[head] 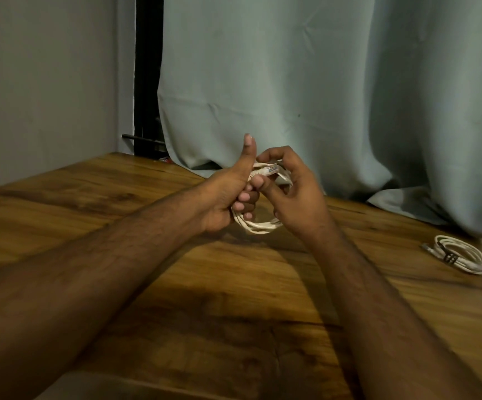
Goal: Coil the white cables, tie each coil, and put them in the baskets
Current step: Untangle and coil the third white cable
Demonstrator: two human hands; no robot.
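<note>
Hands at frame centre: a coiled white cable (258, 223) is gripped by the left hand (228, 194), thumb raised; its plug end (270, 170) is pinched by the right hand (294, 194). Light, springy loops look best held bunched together.

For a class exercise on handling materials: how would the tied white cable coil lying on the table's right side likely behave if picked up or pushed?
The tied coil would probably lift as one bundle, since a dark tie binds its loops. It looks thin, so likely light and somewhat floppy. Lying flat on the wooden table, it should slide rather than roll.
</note>
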